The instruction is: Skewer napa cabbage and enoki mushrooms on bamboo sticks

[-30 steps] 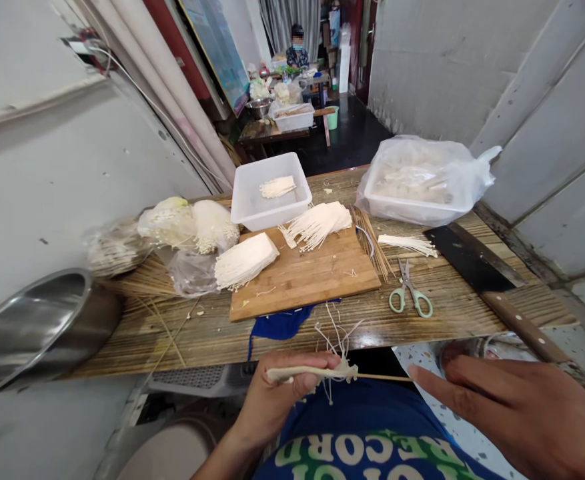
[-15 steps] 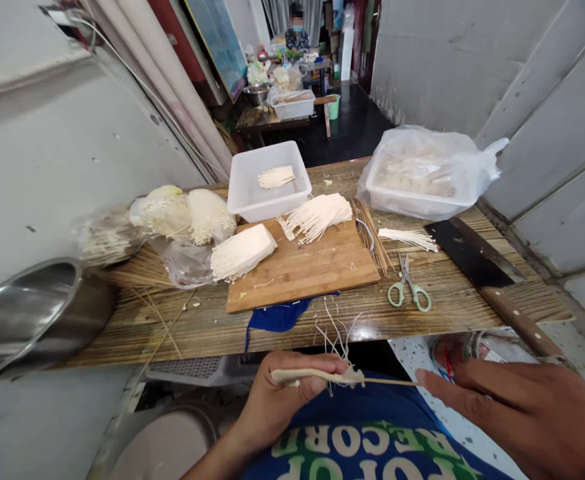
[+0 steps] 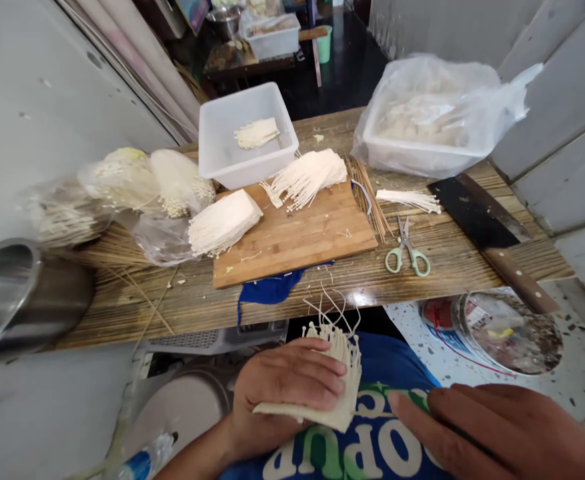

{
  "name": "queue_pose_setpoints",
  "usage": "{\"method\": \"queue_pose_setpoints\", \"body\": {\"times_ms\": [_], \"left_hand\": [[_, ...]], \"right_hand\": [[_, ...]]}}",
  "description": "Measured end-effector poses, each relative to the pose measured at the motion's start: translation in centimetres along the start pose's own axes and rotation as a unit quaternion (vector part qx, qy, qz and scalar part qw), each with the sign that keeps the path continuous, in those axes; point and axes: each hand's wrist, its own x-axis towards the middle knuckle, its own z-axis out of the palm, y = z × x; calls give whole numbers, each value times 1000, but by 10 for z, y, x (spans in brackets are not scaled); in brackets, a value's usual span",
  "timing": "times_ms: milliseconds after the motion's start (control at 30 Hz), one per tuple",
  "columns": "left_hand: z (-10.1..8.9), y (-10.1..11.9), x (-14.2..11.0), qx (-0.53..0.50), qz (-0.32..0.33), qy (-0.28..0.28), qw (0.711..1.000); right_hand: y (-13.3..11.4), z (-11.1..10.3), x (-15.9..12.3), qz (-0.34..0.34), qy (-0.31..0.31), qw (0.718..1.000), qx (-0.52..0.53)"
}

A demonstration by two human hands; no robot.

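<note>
My left hand (image 3: 292, 380) is wrapped over a flat bunch of enoki mushrooms (image 3: 345, 393), holding it above my lap. The caps point towards the table, and several long loose stems stick out past them. My right hand (image 3: 492, 427) is at the right with its index fingertip close to the bunch's side, other fingers curled. A thin bamboo skewer (image 3: 372, 415) shows faintly between that fingertip and the mushrooms; the thumb is hidden. Ahead, two larger enoki bunches, one at the left (image 3: 226, 223) and one at the back (image 3: 312, 179), lie on a wooden cutting board (image 3: 292, 243).
Behind the board stands a white bin (image 3: 247, 167) with a small enoki bunch inside. Scissors (image 3: 406, 250), loose skewers (image 3: 369, 197) and a cleaver (image 3: 482, 217) lie rightward. A bagged tub (image 3: 422, 153) sits back right, a steel pot (image 3: 47, 300) left, a blue cloth (image 3: 272, 288) under the board.
The view has tilted down. My left hand has turned the enoki bunch so its broad face shows. My right hand has come closer, and much less of the skewer shows.
</note>
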Motion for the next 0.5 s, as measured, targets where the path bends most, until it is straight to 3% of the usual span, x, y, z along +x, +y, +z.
{"method": "queue_pose_setpoints", "body": {"times_ms": [367,500], "left_hand": [[-9,-5,-4,60,60,-69,994],[-8,-7,3,45,127,-86,987]], "right_hand": [[2,-7,3,6,18,999,33],[2,-8,0,17,16,999,21]]}}
